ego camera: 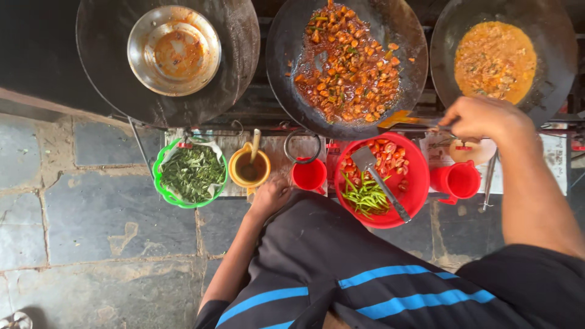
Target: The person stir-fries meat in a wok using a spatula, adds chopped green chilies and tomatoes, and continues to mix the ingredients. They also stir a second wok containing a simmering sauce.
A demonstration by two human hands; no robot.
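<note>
Right hand (484, 119) closed on a spatula handle (420, 123) at the near rim of the middle pan (402, 36), which holds glossy orange-red diced pieces.

Three dark pans line the stove; the left one carries one steel bowl (174, 50). Below the middle pan crowd one red basin (420, 176), two red mugs, one yellow cup and one green basket (159, 176). Left hand (270, 196) rests loosely curled, holding nothing, beside the basin.

Single head-worn view, looking straight down past wearer's torso. Close range: worktop (277, 152) edge with bowls mid-frame, three pans cropped along top, stone floor (103, 244) lower left. No second view.
</note>
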